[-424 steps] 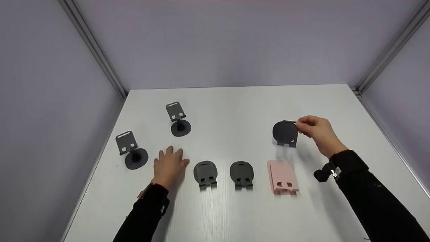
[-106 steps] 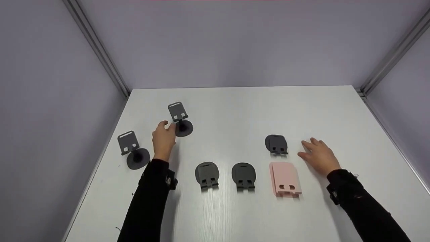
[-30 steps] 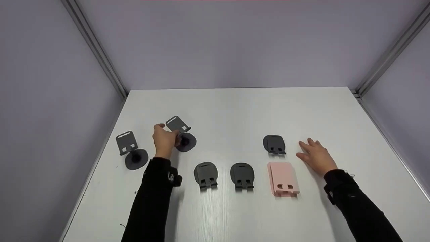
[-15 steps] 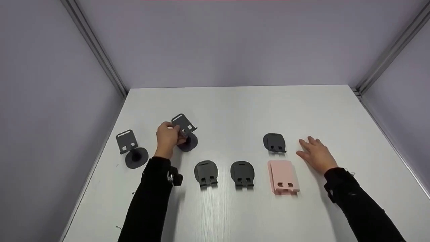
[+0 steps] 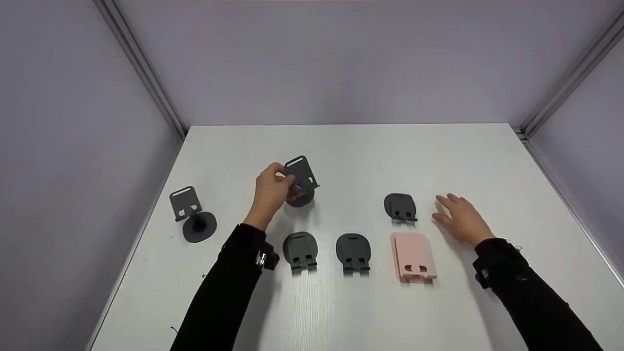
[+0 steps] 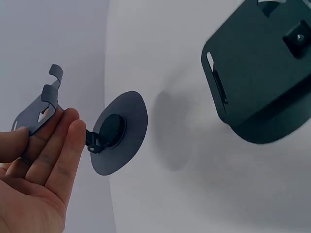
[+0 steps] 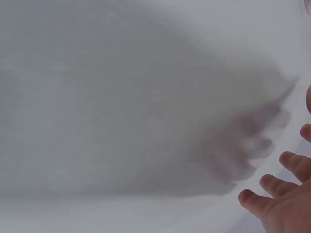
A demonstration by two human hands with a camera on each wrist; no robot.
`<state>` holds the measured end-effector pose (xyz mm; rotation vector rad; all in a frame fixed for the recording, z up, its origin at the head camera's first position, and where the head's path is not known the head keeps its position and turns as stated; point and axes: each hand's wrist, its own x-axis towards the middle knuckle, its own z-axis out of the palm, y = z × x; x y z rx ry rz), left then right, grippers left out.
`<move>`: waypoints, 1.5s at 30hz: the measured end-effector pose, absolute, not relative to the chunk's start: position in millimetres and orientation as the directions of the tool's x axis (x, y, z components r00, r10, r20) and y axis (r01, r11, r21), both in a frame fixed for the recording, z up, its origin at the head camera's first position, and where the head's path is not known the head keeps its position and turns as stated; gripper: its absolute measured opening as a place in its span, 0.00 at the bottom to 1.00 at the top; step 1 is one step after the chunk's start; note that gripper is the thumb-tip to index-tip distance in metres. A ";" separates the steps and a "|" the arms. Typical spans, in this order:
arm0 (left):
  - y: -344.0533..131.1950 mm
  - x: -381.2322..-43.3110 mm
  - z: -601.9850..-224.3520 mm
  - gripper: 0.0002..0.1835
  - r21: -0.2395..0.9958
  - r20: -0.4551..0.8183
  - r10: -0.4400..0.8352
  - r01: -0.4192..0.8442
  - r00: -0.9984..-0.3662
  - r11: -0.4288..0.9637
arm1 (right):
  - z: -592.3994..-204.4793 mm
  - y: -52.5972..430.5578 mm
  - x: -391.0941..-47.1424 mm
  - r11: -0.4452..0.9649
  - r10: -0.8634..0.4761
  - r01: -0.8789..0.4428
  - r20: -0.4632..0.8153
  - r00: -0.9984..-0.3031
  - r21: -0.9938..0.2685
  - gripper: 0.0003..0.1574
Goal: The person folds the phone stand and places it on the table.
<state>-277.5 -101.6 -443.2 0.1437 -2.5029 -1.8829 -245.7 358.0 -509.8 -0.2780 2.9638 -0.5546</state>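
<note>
My left hand (image 5: 274, 190) pinches the upper plate of a dark grey folding phone stand (image 5: 301, 174) between thumb and fingers. The stand is unfolded, and in the left wrist view its round base (image 6: 121, 136) hangs off the table with a shadow beside it. To the right, my right hand (image 5: 460, 220) holds nothing, its fingers spread low over the table. Nearest to it are a small folded dark stand (image 5: 400, 207) and a folded pink stand (image 5: 414, 256). In the right wrist view only the fingers (image 7: 277, 187) and their blurred reflection show.
Another unfolded dark stand (image 5: 185, 202) stands at the left of the white table (image 5: 341, 317). Two folded dark stands, one at left (image 5: 300, 249) and one at right (image 5: 353, 251), lie in the front row beside the pink one. Grey walls (image 5: 341, 63) enclose the table.
The left hand first drew the unfolded stand nearer, then lifted it and carried it right. Earlier the right hand held the small dark stand, which now lies behind the pink one.
</note>
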 end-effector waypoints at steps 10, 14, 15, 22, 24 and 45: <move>-78.0 -268.0 -439.4 0.03 0.908 0.084 0.063 0.102 -0.994 0.406 | -469.9 306.5 -260.3 0.863 -0.280 -0.285 0.073 -0.957 -0.418 0.37; -70.0 -262.8 -441.7 0.03 0.848 0.169 0.125 0.209 -0.978 0.487 | -457.3 272.4 -262.6 0.815 -0.326 -0.353 0.139 -0.935 -0.460 0.35; -67.7 -261.5 -442.4 0.04 0.834 0.189 0.141 0.234 -0.972 0.500 | -455.0 263.4 -262.9 0.801 -0.340 -0.371 0.154 -0.928 -0.469 0.35; -50.3 -252.9 -446.0 0.05 0.723 0.281 0.266 0.386 -0.922 0.573 | -443.7 214.8 -261.3 0.713 -0.421 -0.467 0.214 -0.882 -0.522 0.31; -46.2 -250.3 -446.9 0.05 0.679 0.293 0.295 0.416 -0.909 0.605 | -441.3 208.2 -259.9 0.698 -0.434 -0.479 0.217 -0.874 -0.532 0.30; -31.7 -242.6 -454.9 0.06 0.417 0.371 0.431 0.562 -0.823 0.714 | -444.9 200.9 -261.2 0.536 -0.465 -0.635 0.433 -0.772 -0.557 0.03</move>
